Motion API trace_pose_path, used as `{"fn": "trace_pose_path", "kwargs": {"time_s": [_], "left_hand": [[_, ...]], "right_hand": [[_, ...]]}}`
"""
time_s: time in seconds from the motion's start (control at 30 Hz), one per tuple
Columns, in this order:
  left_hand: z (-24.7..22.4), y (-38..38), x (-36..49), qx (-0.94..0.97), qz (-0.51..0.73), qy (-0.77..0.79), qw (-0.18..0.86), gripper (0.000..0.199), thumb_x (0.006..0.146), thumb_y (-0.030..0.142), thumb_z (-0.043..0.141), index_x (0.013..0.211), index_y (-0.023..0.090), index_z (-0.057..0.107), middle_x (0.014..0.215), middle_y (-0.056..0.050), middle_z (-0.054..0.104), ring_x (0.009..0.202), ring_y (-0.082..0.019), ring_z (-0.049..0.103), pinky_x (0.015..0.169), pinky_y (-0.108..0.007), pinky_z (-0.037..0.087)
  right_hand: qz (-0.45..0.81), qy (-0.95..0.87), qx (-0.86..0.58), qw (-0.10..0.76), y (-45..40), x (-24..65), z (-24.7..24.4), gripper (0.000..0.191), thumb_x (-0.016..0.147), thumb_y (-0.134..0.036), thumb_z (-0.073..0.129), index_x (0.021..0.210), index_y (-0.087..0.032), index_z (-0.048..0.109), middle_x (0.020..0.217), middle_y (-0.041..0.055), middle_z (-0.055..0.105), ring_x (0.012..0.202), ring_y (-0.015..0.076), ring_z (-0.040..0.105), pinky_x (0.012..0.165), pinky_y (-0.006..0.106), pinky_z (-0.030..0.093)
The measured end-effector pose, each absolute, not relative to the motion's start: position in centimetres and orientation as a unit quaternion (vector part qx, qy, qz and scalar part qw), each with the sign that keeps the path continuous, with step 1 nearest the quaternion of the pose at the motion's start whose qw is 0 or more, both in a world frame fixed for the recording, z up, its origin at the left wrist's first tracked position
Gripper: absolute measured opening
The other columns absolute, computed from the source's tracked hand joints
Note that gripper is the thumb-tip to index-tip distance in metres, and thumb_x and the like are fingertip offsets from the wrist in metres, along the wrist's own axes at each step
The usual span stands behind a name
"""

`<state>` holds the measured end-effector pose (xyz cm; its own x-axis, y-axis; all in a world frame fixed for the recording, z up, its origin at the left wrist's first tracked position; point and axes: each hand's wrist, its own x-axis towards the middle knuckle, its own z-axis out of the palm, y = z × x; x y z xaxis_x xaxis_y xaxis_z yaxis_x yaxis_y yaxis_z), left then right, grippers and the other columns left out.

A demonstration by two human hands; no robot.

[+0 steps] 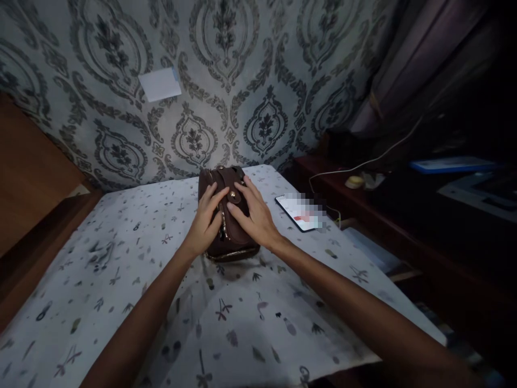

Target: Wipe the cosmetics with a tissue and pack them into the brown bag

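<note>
A dark brown bag (pixel 234 235) with metal zips and a round gold-coloured clasp (pixel 233 194) stands on the patterned table cover (pixel 161 280), toward the wall. My left hand (pixel 205 220) lies on the bag's left side, fingers spread and pointing away from me. On the right side rests my right hand (pixel 257 214), its fingers also apart, the thumb near the clasp. Both hands touch the bag from above without gripping it. To the right of the bag lies a phone (pixel 297 212) with its screen lit, partly blurred out.
Patterned wallpaper (pixel 242 81) covers the wall behind, with a white paper (pixel 160 84) on it. A wooden panel (pixel 32 178) borders the table at left. At right, a dark red surface (pixel 335 183) holds a small yellowish round object (pixel 355 182), with a white cable (pixel 371 160) above.
</note>
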<state>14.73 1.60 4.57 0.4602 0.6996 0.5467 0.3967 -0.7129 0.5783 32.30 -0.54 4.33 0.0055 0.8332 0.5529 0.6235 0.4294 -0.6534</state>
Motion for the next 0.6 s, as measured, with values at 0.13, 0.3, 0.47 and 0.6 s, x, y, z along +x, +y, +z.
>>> {"fn": "trace_pose_path", "kwargs": {"time_s": [0.13,0.3,0.47,0.6], "left_hand": [[4.1,1.5,15.1,0.831,0.414,0.331,0.172,0.05,0.102,0.039,0.035,0.15,0.026,0.041,0.164,-0.011,0.028,0.154,-0.025,0.02,0.125,-0.049,0.019],[3.8,1.1,14.8,0.839,0.396,0.32,0.192,0.052,0.101,0.037,0.037,0.153,0.028,0.036,0.167,-0.009,0.021,0.156,-0.026,0.014,0.126,-0.049,0.016],[4.8,1.3,12.8,0.846,0.366,0.282,0.267,0.057,0.097,0.043,0.048,0.152,0.032,0.039,0.167,-0.005,0.023,0.156,-0.028,0.015,0.127,-0.048,0.017],[5.6,5.5,12.1,0.769,0.437,0.342,0.317,0.054,0.096,0.047,0.046,0.146,0.026,0.045,0.156,-0.009,0.044,0.147,-0.027,0.037,0.121,-0.046,0.032]], "right_hand": [[0.13,-0.693,-0.539,0.461,-0.8,32.1,5.0,0.074,0.086,-0.061,0.059,0.143,-0.014,0.049,0.162,0.0196,0.03,0.152,0.0304,0.028,0.122,0.052,0.028],[0.122,-0.691,-0.553,0.448,-0.9,31.8,5.2,0.074,0.079,-0.049,0.07,0.141,-0.015,0.05,0.163,0.0194,0.028,0.152,0.0313,0.027,0.122,0.052,0.029],[0.119,-0.685,-0.568,0.442,-1.0,31.5,5.3,0.078,0.076,-0.04,0.071,0.147,-0.021,0.045,0.165,0.0162,0.025,0.152,0.032,0.026,0.121,0.054,0.03],[0.109,-0.68,-0.572,0.444,-1.3,31.1,5.5,0.07,0.076,-0.037,0.07,0.143,-0.027,0.051,0.164,0.0117,0.029,0.152,0.0334,0.026,0.12,0.056,0.031]]}}
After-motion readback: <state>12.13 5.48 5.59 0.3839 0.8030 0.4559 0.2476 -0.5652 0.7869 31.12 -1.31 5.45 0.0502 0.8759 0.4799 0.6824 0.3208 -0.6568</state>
